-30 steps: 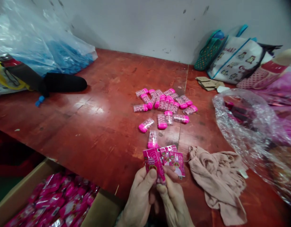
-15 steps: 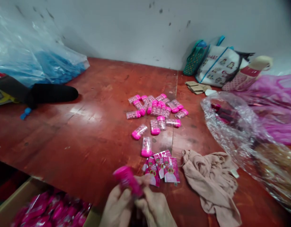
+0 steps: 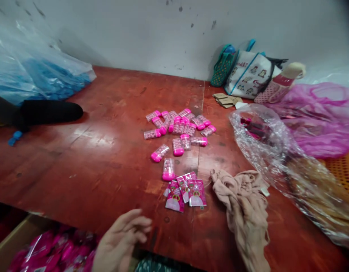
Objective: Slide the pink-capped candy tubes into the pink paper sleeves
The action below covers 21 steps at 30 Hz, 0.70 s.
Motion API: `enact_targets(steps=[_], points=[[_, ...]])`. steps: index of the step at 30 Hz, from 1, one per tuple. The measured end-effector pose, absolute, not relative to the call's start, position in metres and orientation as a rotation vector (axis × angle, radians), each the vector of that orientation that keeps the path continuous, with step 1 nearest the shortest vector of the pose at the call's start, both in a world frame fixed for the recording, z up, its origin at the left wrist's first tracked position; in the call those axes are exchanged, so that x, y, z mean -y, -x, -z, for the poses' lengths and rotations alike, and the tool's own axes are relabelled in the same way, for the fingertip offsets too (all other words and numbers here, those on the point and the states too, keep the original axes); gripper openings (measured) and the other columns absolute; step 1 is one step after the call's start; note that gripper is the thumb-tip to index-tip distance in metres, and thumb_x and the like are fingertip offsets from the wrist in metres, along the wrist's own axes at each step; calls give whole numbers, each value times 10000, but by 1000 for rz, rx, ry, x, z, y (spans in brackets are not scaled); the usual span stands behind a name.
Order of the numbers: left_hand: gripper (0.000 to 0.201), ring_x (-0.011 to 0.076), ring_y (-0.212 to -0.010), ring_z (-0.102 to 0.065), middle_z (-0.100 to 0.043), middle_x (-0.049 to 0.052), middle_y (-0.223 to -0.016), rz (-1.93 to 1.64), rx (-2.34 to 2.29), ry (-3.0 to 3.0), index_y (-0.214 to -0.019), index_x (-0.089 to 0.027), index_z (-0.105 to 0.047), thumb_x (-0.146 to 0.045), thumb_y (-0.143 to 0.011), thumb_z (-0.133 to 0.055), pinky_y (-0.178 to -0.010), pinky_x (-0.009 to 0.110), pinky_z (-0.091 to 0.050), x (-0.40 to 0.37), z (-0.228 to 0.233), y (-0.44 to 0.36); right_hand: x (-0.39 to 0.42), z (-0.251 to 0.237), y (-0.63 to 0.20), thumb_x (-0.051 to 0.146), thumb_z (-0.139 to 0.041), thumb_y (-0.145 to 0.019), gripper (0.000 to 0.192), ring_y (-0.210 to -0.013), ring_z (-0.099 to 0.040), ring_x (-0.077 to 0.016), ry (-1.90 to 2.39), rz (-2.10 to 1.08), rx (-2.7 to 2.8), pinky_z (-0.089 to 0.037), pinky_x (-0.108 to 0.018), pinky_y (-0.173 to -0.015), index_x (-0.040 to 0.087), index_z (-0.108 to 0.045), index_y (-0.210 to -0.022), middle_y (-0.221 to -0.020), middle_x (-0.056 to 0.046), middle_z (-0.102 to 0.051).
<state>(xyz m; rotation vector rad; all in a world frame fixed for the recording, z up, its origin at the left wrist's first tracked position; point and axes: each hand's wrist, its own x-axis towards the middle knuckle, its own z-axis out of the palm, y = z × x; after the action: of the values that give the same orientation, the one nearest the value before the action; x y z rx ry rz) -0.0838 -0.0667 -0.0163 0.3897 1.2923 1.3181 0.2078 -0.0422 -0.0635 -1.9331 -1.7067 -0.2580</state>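
**Both hands down at the near edge, one on the cloth**

Left hand (image 3: pixel 121 238) is hovering over the near edge of the red table (image 3: pixel 100 151), palm sort of up, fingers loosely spread and curled a bit, nothing in it. Its wrist runs off the bottom of the shot. Right hand (image 3: pixel 249 230) is laid flat on the near end of the beige cloth (image 3: pixel 236 189), fingers stretched out along it and pressing down. Can't tell if it's actually pinching the fabric or just resting there, since the colours blend.

Between the two hands, a little farther in, there's a small fan of pink sachets (image 3: pixel 185 190) lying on the table, touching nobody. Just past those sits one clear capsule with a pink cap (image 3: pixel 168 169), then a whole pile of capsules (image 3: pixel 180 126) farther back.

Bottom left, a cardboard box (image 3: pixel 10 245) full of pink packets is mostly cut off and blurry. On the right a crinkly clear plastic bag (image 3: pixel 265 139) hides whatever's inside; only dark and pink shapes show.
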Motion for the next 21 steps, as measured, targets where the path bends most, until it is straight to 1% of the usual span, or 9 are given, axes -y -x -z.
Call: enact_targets(steps=[3, 5, 7, 9, 10, 11, 13, 17, 21], points=[[147, 175, -684, -657, -728, 61, -771, -1111, -1189, -804, -839, -199, -712, -201, -695, -681, -607, 230, -511, 47, 1, 27, 37, 64, -212, 320, -384, -895, 310, -729, -492, -240, 1929, 262, 1708, -388, -416, -737, 183, -600, -719, -678, -66, -539], [158, 174, -721, -655, -720, 52, -812, -1043, -1144, -1199, -884, -202, -698, -165, -751, -620, -640, 250, -516, 39, 1, 8, 35, 62, -212, 306, -345, -910, 347, -761, -499, -251, 1936, 263, 1697, -379, -433, -753, 178, -633, -766, -696, -74, -561], [189, 178, -767, -637, -705, 53, -846, -1115, -1222, -1596, -931, -192, -677, -133, -773, -592, -690, 282, -516, 31, 7, 2, 34, 57, -202, 349, -341, -919, 377, -835, -494, -273, 1954, 310, 1613, -372, -458, -781, 155, -651, -829, -794, -111, -588], [206, 210, -877, -602, -692, 74, -906, -1193, -1373, -1927, -948, -170, -667, -98, -776, -579, -794, 350, -498, 22, 18, 3, 33, 51, -183, 430, -415, -889, 397, -927, -465, -300, 1945, 372, 1510, -371, -475, -812, 113, -650, -934, -945, -163, -579], [205, 235, -950, -572, -685, 88, -951, -1182, -1436, -2059, -943, -158, -668, -85, -778, -570, -846, 390, -478, 17, 24, 3, 32, 49, -171, 434, -458, -872, 399, -954, -452, -302, 1911, 369, 1510, -377, -465, -824, 102, -643, -996, -984, -170, -571], [203, 261, -1019, -536, -673, 103, -1002, -1138, -1480, -2164, -937, -148, -670, -76, -781, -560, -880, 423, -461, 13, 31, 4, 31, 48, -159, 404, -470, -875, 371, -921, -463, -281, 1848, 289, 1601, -397, -435, -808, 105, -646, -1006, -949, -152, -582], [208, 297, -1103, -473, -641, 121, -1093, -995, -1505, -2306, -937, -137, -671, -70, -789, -540, -902, 460, -449, 6, 41, 4, 28, 50, -139, 357, -498, -870, 300, -860, -462, -263, 1821, 129, 1724, -411, -410, -770, 121, -671, -942, -866, -121, -600], [238, 303, -1126, -444, -603, 118, -1161, -865, -1474, -2385, -985, -143, -658, -74, -799, -527, -898, 464, -459, 3, 53, 2, 24, 59, -127, 265, -544, -854, 204, -795, -459, -247, 1822, 83, 1736, -413, -397, -731, 132, -699, -861, -759, -95, -612], [256, 294, -1147, -422, -586, 110, -1183, -866, -1474, -2357, -1010, -152, -646, -69, -804, -519, -921, 462, -443, 4, 55, 2, 23, 60, -132, 221, -515, -872, 227, -763, -461, -233, 1798, 80, 1716, -411, -387, -716, 137, -703, -777, -706, -85, -615]])
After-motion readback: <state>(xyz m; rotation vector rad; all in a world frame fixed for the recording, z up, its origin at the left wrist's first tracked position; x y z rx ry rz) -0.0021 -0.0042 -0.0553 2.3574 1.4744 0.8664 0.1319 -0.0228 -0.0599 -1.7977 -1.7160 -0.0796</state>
